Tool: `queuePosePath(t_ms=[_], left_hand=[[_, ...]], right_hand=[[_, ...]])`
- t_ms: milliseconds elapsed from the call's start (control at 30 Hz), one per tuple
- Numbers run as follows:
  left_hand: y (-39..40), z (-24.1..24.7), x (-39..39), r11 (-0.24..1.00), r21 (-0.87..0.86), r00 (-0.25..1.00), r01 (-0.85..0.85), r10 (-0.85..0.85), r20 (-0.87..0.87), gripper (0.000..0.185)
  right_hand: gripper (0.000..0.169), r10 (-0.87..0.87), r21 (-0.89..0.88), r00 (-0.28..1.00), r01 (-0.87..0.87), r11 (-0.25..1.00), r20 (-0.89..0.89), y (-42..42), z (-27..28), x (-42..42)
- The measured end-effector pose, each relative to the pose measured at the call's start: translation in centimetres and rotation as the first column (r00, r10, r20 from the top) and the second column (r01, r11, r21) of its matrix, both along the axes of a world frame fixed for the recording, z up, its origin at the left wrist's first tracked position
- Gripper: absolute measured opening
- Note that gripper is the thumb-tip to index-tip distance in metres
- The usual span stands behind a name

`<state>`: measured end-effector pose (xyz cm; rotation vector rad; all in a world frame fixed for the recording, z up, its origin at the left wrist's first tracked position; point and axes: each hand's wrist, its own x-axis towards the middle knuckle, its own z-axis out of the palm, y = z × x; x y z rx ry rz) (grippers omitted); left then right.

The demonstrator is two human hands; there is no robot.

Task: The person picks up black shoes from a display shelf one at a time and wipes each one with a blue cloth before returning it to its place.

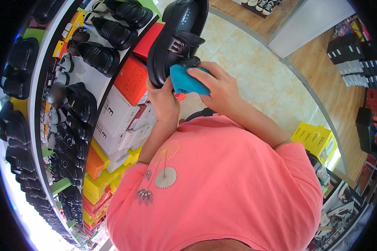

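A black leather loafer [158,59] with a metal buckle on its strap is held up before me, its opening and insole visible. My left hand [164,102] grips the shoe at its lower end; the fingers behind it are hidden. In my right hand [221,86] is a folded teal cloth [188,80], pinched between thumb and fingers. The cloth lies against the shoe's lower right side, close to the buckled strap. A small dark piece beside the strap, just above the cloth, is too unclear to name.
On my left, a display shelf [95,75] carries rows of black shoes [114,33], with stacked shoe boxes [116,108] beneath. Yellow boxes [314,141] stand on the right, near more shoes [342,210]. Tiled floor [254,62] lies ahead, and a white partition [308,28] rises beyond it.
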<state>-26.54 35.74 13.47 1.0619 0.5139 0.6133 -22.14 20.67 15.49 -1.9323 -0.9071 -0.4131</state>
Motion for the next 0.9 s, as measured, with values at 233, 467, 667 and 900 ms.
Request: queuePosePath(t_ms=[233, 467, 667, 900], left_hand=[[1.2, 1.9, -2.1, 0.98, 0.15, 0.988, -0.127, 0.138, -0.064, 0.045], [6.6, 1.5, -5.9, 0.95, -0.013, 0.939, -0.312, 0.31, 0.149, 0.04], [14.5, 1.3, -8.3, 0.862, -0.275, 0.862, -0.426, 0.479, 0.166, 0.039], [21.3, 1.6, -6.8, 0.852, -0.37, 0.825, -0.371, 0.485, 0.29, 0.038]], right_hand=[[0.04, 0.13, -0.517, 0.912, -0.334, 0.788, -0.39, -1.8, -0.7, 0.0], [0.038, -0.004, -0.327, 0.844, -0.203, 0.923, -0.536, -1.4, -3.5, 0.5], [0.04, 0.29, 0.212, 0.417, -0.225, 0.951, -0.861, -1.0, -7.8, -0.2], [0.034, 0.5, 0.496, -0.217, 0.079, 0.865, -0.838, 1.0, -9.4, -1.7]])
